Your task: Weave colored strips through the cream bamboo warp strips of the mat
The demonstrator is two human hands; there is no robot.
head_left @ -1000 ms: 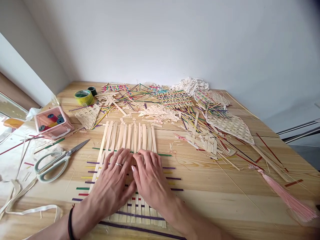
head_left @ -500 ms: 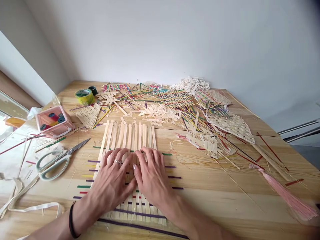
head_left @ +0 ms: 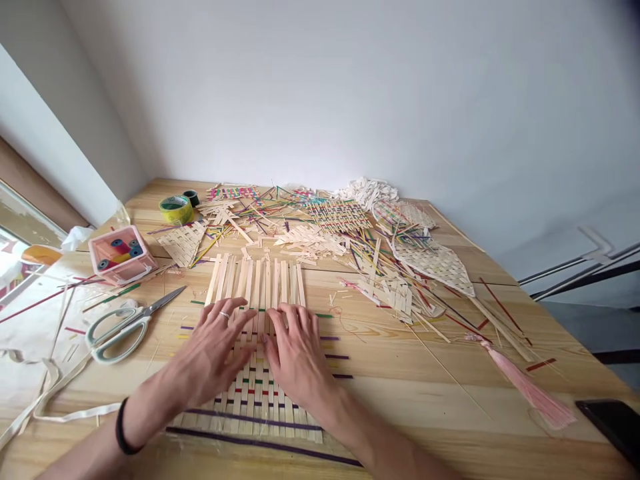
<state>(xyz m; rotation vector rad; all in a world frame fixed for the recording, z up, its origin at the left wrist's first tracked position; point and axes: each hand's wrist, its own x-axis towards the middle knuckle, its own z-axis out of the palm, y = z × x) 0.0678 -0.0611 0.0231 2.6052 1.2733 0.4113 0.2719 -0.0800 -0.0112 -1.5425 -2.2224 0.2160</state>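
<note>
A half-woven mat of pale flat strips [head_left: 257, 283] lies before me, with thin purple, red, green and yellow strips crossing it. My left hand [head_left: 213, 347] is over its left side, fingers spread and thumb apart, a ring on one finger. On the right side, my right hand [head_left: 295, 353] rests with bent fingertips near a green strip [head_left: 324, 315], its thumb apart from the fingers. I see nothing held in either hand. Two long purple strips [head_left: 260, 440] cross the mat's near end under clear tape. Part of the weave is hidden beneath my hands.
Scissors [head_left: 133, 327], a pink box of thread spools [head_left: 123, 257] and yellow tape [head_left: 177, 210] are at left. Loose strips and woven pieces [head_left: 340, 215] cover the back. At right lie a woven fan [head_left: 435, 263], a pink tassel [head_left: 533, 387] and a dark phone-like object [head_left: 613, 427].
My left hand has lifted slightly and its thumb has moved away from my right hand, showing more weave. The view has shifted, and the dark object at right has come into sight.
</note>
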